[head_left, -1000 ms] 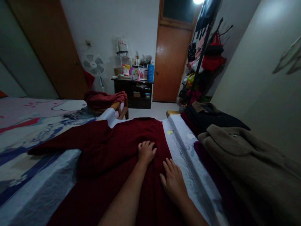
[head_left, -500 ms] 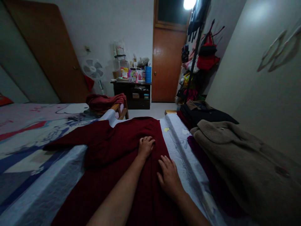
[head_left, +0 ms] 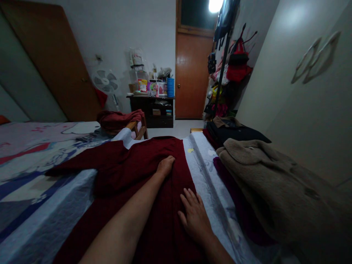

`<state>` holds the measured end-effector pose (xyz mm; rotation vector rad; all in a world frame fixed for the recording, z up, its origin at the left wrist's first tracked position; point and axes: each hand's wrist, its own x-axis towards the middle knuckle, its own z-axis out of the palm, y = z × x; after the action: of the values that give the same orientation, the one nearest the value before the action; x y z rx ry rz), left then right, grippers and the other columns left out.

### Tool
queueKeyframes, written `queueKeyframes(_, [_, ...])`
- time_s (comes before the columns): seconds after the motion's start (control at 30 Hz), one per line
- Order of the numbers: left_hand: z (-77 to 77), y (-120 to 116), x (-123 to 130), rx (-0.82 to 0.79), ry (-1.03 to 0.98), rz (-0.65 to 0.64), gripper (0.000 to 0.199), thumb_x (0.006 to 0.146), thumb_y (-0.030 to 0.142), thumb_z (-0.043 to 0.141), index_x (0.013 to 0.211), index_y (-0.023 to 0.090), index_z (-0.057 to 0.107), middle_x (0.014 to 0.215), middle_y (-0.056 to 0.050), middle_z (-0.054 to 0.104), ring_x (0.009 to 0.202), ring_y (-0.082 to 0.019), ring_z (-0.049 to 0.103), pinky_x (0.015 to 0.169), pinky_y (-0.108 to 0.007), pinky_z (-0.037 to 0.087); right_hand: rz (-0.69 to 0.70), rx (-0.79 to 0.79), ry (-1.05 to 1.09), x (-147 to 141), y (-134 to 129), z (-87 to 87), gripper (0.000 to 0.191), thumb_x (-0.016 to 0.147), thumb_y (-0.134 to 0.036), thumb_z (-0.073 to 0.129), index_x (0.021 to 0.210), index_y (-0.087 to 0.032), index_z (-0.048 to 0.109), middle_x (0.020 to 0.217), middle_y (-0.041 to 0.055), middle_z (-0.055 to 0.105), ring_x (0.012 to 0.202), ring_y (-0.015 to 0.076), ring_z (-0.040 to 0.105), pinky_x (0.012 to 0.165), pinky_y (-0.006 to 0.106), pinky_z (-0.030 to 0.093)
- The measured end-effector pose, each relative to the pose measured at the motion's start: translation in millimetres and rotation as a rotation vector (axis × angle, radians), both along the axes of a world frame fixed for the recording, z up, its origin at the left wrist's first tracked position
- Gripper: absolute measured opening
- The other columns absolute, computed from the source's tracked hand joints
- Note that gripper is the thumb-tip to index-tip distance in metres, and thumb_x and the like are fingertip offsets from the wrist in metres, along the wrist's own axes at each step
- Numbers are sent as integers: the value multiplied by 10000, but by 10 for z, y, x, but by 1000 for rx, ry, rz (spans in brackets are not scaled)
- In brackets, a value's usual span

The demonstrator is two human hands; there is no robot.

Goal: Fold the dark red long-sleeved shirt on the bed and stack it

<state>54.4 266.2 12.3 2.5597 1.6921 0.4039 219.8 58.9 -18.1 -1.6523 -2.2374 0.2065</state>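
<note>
A dark red coat (head_left: 115, 176) lies spread over the bed, one sleeve stretched out to the left. My left hand (head_left: 165, 165) is closed on its upper front, near a lengthwise fold or edge, with the fingers curled into the cloth and the fingertips partly hidden. Lower down and to the right, my right hand (head_left: 194, 214) rests flat on the same coat with its fingers spread, close to the garment's right border. My forearms cover part of the lower coat.
On the right lie a folded brown coat (head_left: 255, 172), a purple garment (head_left: 233, 198) and a dark jacket (head_left: 236, 131). A reddish cloth (head_left: 118, 121) hangs over the bed's wooden end. Beyond stand a fan (head_left: 106, 80), a dark cabinet (head_left: 151, 112) and a door (head_left: 194, 73).
My left hand's fingers have gone from spread on the coat to curled into it. My right hand stays flat on the cloth. The whole view has shifted slightly.
</note>
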Motion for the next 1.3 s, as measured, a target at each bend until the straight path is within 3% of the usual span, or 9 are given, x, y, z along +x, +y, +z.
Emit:
queueKeyframes(0.1, [-3, 18, -15, -12, 7, -20, 359, 920, 161, 385, 1132, 273, 651, 1311, -7, 592, 1127, -163, 559, 956, -260, 394, 2, 5, 7, 0, -7, 3, 564, 881, -338, 532, 1430, -254, 437, 1547, 32, 313, 1431, 253, 267, 1174, 480, 212])
queueKeyframes(0.2, [39, -14, -24, -30, 42, -42, 361, 889, 139, 417, 1105, 261, 679, 1338, -34, 583, 1146, -201, 554, 999, -321, 381, 1, 6, 17, -2, -13, 14, 575, 873, -328, 546, 1432, -254, 434, 1544, 38, 323, 1429, 258, 272, 1173, 483, 209])
queueKeyframes(0.3, [124, -137, 4, -18, 71, -42, 344, 875, 145, 432, 1081, 253, 686, 1294, -82, 602, 1121, -252, 560, 981, -408, 391, 0, 6, 16, -7, -17, 25, 565, 876, -338, 544, 1425, -249, 443, 1544, 39, 326, 1430, 253, 266, 1172, 478, 203])
queueKeyframes(0.4, [160, -352, 71, 21, 77, -67, 376, 891, 158, 415, 1176, 270, 633, 1386, -75, 532, 1236, -264, 481, 1018, -433, 360, -5, 7, 16, -18, -17, 35, 552, 887, -361, 527, 1420, -242, 448, 1545, 42, 328, 1434, 247, 254, 1171, 470, 190])
queueKeyframes(0.53, [37, -646, 147, -49, 90, -169, 392, 927, 271, 429, 1300, 243, 546, 1460, -85, 465, 1338, -245, 406, 1072, -410, 333, -11, 0, 21, -37, -6, 61, 543, 896, -375, 509, 1414, -220, 456, 1541, 58, 335, 1436, 242, 247, 1173, 465, 161])
queueKeyframes(0.73, [-181, -799, 171, -114, 118, -96, 501, 955, 386, 377, 1413, 186, 416, 1533, -149, 339, 1412, -279, 302, 1105, -469, 288, -6, -68, -14, -21, -165, 114, 560, 887, -375, 518, 1420, -217, 449, 1546, 76, 320, 1439, 266, 234, 1160, 492, 175])
queueKeyframes(0.97, [-108, -900, 218, -29, 116, -75, 454, 948, 371, 400, 1368, 217, 477, 1516, -119, 378, 1396, -279, 312, 1128, -495, 218, -4, -117, 9, 51, -512, 128, 542, 880, -317, 517, 1415, -256, 453, 1560, 29, 290, 1444, 256, 223, 1156, 486, 197])
queueKeyframes(1.13, [17, -1302, 255, 17, 60, -105, 405, 911, 184, 415, 1290, 241, 544, 1397, -97, 506, 1216, -253, 476, 1006, -414, 383, -19, -94, 61, 46, -514, 129, 526, 867, -277, 522, 1391, -239, 480, 1543, 43, 332, 1441, 248, 231, 1164, 488, 184])
queueKeyframes(1.3, [-7, -1784, 143, -100, 14, -153, 414, 880, 295, 533, 1290, 233, 537, 1391, -95, 504, 1215, -273, 475, 991, -409, 423, 56, -115, 191, 166, -494, 175, 432, 857, -236, 508, 1282, -184, 564, 1482, 96, 429, 1414, 235, 297, 1158, 472, 236])
